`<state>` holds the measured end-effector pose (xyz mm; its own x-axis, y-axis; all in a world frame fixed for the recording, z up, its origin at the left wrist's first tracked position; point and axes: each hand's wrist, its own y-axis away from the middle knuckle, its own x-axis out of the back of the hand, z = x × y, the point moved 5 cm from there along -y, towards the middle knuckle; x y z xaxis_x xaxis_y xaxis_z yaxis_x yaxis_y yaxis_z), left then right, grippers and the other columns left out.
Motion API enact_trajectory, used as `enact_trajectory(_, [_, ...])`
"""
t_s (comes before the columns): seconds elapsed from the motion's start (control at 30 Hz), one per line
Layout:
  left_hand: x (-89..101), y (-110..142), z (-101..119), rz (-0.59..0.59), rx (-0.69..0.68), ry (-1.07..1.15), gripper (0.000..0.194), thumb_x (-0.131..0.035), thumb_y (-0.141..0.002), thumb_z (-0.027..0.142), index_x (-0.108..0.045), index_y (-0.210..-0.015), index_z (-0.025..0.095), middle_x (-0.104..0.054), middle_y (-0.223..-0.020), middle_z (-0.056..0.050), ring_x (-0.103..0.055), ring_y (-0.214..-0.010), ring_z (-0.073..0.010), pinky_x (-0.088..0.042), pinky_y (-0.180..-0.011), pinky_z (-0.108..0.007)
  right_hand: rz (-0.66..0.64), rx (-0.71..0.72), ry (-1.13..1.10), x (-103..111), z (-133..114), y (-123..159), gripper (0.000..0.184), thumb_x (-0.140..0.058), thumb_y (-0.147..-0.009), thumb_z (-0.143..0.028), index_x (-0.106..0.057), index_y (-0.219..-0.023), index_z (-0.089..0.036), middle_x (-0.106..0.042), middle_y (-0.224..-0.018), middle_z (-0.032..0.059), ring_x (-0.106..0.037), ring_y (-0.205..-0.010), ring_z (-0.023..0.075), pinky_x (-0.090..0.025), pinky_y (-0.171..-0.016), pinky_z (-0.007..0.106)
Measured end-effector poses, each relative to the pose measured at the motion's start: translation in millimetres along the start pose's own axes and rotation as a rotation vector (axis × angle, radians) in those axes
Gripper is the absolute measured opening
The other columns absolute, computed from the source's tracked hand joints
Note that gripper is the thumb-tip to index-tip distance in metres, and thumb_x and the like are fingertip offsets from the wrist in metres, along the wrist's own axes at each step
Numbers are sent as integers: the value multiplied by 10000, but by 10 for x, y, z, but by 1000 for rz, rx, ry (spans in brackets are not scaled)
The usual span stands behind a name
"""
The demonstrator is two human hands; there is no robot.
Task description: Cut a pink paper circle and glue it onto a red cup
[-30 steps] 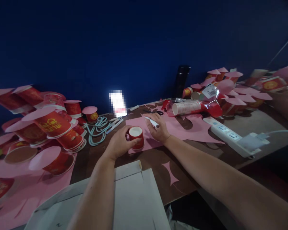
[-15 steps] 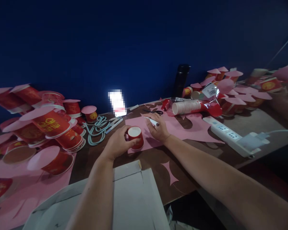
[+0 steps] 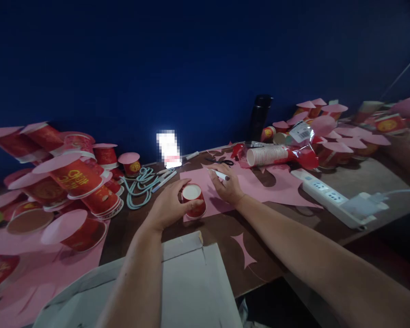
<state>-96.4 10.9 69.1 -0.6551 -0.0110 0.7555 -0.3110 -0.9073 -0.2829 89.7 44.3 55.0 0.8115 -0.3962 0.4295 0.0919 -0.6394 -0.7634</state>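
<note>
My left hand point(image 3: 171, 200) is wrapped round a red paper cup point(image 3: 195, 207), thumb on the near side. The cup appears to stand upside down, its white round end facing up, at the left part of a pink paper sheet point(image 3: 249, 184). Just right of the cup, my right hand point(image 3: 228, 186) grips a white marker point(image 3: 220, 174) with a dark end, held above the sheet. The marker's other end is partly hidden by the fingers. Black scissors point(image 3: 222, 161) lie behind the right hand, near pink paper scraps.
Red cups with pink discs point(image 3: 75, 175) pile up at left, others point(image 3: 335, 148) at right. A pale cable point(image 3: 136, 191), lit phone point(image 3: 169, 148), black bottle point(image 3: 260, 116), bagged cup stack point(image 3: 268, 155), power strip point(image 3: 328, 196) and white cardboard point(image 3: 194, 282) surround the hands.
The whole view has shifted slightly. Both hands keep their hold on the cup and the marker, with hardly any movement between them.
</note>
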Motion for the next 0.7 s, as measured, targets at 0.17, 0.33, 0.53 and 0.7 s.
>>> enact_trajectory(0.17, [63, 11, -25, 14, 9, 108, 649, -627, -720, 500, -491, -1292, 226, -543, -1289, -96, -536, -1128, -261, -419, -963, -424, 20, -20, -27, 62, -10, -48, 207, -457, -901, -318, -603, -975, -191, -654, -967, 78, -592, -911, 194, -448, -828, 325])
enact_trajectory(0.33, [80, 13, 15, 39, -19, 88, 504, -643, -713, 501, -607, -1139, 234, -590, -1215, -74, -550, -1095, -253, -419, -964, -432, 27, -120, -71, 153, -76, -111, 168, -482, -884, -335, -559, -903, -187, -617, -833, 38, -561, -682, 140, -448, -665, 278])
enact_trajectory(0.53, [73, -1, 70, 46, -31, 58, 437, -654, -721, 469, -640, -1080, 218, -637, -1124, -66, -580, -1023, -234, -442, -926, -405, -67, -116, -193, 223, -291, -91, 143, -501, -882, -316, -554, -910, -186, -607, -811, 22, -561, -697, 129, -451, -660, 257])
enact_trajectory(0.7, [56, -1, 70, 49, -48, 87, 378, -640, -744, 415, -637, -1074, 229, -636, -1108, -52, -581, -1010, -217, -449, -901, -375, -90, -44, -212, 388, -494, 138, 89, -527, -870, -251, -572, -918, -191, -620, -836, 36, -587, -781, 149, -470, -724, 284])
